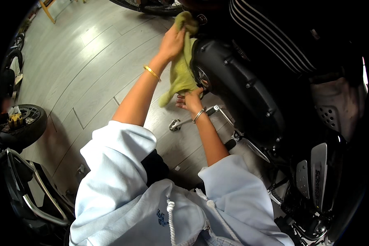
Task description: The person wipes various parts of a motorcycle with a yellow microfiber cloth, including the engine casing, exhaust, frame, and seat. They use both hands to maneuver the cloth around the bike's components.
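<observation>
A yellow-green cloth (181, 70) hangs along the near end of a motorcycle's black engine cover (233, 74). My left hand (174, 43) is closed on the cloth's upper part, with its fingertips partly hidden in the folds. Lower down, my right hand (192, 101) is at the cloth's bottom edge, beside the cover. Its thumb side pinches there, while the other fingers curl loosely below. One loose corner of the cloth droops toward the floor, left of my right hand.
Below my right hand, a metal foot lever and peg (217, 110) stick out from the motorcycle. The dark seat or tank with pale stripes (270, 37) rises at upper right. At left stand a wheel (26, 127) and another vehicle's metal rail (41, 209). Grey plank flooring (98, 53) lies beneath.
</observation>
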`<state>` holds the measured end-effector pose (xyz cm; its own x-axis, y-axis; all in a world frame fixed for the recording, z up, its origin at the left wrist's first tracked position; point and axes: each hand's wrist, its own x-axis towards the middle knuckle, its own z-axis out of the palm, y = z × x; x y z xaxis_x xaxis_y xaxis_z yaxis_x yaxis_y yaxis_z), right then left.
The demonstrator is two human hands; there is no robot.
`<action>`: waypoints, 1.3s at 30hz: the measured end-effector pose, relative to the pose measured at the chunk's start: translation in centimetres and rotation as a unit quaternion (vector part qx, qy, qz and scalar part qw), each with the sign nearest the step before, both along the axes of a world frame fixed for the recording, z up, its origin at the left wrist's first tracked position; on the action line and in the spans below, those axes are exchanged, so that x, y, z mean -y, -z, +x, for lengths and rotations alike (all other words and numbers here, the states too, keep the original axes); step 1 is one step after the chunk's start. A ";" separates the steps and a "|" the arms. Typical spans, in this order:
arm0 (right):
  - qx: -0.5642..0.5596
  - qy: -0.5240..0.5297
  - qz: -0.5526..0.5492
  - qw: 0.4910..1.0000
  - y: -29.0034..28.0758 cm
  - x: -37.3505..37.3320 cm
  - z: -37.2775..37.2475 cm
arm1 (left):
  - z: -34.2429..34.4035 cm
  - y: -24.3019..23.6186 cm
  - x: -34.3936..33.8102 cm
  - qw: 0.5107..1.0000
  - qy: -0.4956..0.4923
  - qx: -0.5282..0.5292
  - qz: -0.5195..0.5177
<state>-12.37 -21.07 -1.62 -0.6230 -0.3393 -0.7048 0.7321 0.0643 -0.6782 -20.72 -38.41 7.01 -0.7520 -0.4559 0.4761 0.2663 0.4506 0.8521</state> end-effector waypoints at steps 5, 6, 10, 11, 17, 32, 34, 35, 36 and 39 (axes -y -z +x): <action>-0.061 -0.059 0.020 0.996 0.9 -0.6 -0.4 | -1.2 0.3 -2.1 0.984 -0.076 -0.089 -0.137; -0.071 -0.056 0.030 0.995 1.0 -0.7 -0.5 | -1.1 0.4 -2.0 0.983 -0.077 -0.070 -0.153; -0.109 -0.067 0.053 0.990 1.3 -0.8 -0.7 | 0.0 0.6 -1.7 0.989 -0.082 0.060 -0.104; -0.128 -0.070 0.081 0.986 1.4 -0.9 -0.7 | 0.6 0.7 -1.9 0.990 -0.086 0.080 -0.080; -0.200 -0.088 0.106 0.970 3.4 -2.3 -0.7 | 4.1 1.4 -5.2 0.983 -0.162 0.077 -0.042; -0.418 -0.063 0.210 0.882 -0.9 -3.6 1.5 | 12.4 -0.3 -16.2 0.977 0.044 0.051 0.200; -0.422 -0.055 0.213 0.879 -0.7 -5.0 2.5 | 13.6 -0.4 -18.1 0.990 0.033 0.040 0.128; -0.423 -0.052 0.216 0.879 -0.5 -5.8 3.0 | 14.0 -0.5 -19.3 0.995 0.021 0.044 0.084; -0.424 -0.050 0.219 0.878 -0.4 -6.3 3.3 | 14.3 -0.4 -19.7 0.989 0.078 -0.014 0.122; -0.422 -0.050 0.231 0.875 0.2 -7.6 4.0 | 14.7 -0.2 -20.7 0.995 0.073 0.015 0.060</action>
<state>-8.33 -13.43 -1.77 -0.9714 -0.2221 -0.0840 -0.0423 0.5100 -0.8592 -6.06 -17.69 7.21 -0.8278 -0.3924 0.4010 0.2954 0.3029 0.9061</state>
